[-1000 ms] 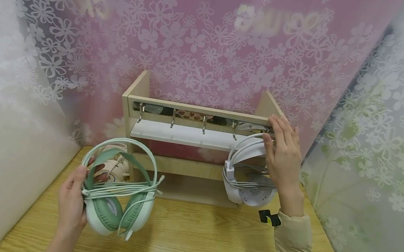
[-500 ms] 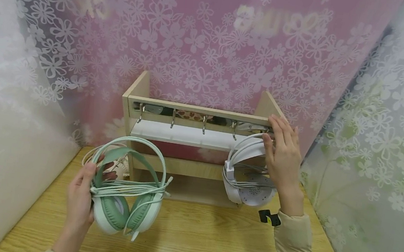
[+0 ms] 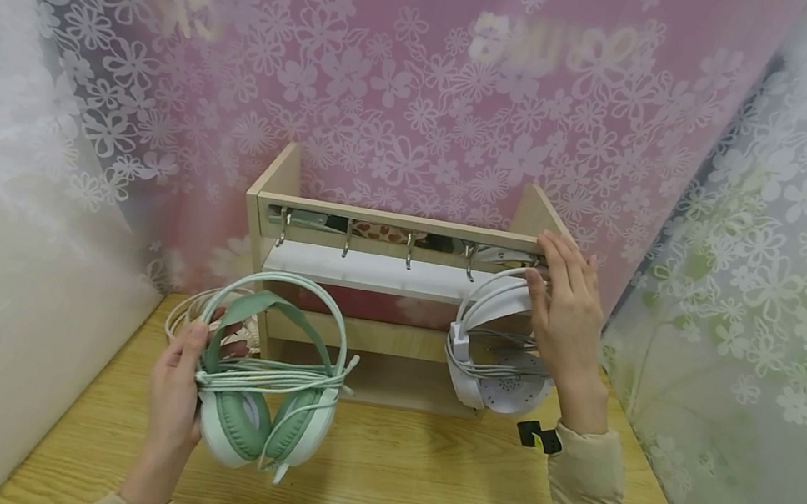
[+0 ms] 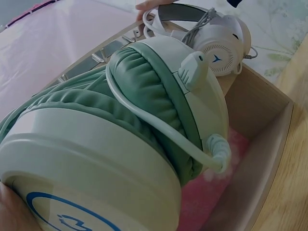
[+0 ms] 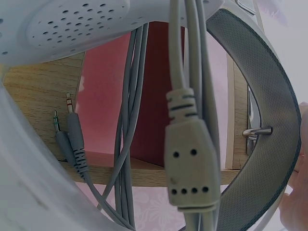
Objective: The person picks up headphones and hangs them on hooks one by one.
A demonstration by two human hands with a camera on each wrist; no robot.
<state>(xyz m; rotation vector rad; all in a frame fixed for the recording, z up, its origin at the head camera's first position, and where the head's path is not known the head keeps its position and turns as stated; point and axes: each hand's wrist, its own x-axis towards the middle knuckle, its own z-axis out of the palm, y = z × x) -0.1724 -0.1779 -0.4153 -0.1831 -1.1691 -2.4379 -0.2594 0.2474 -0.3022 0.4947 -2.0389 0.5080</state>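
Left hand grips green headset, blue logo on earcup; right hand pinches white headset band.

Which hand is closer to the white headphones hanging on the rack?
The right hand. It holds the band of the white headphones at the rack. The left hand is far off, holding the green headphones.

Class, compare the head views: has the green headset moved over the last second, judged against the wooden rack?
Yes. The green headset, held by the left hand, has shifted right and slightly up, closer to the wooden rack and its left post.
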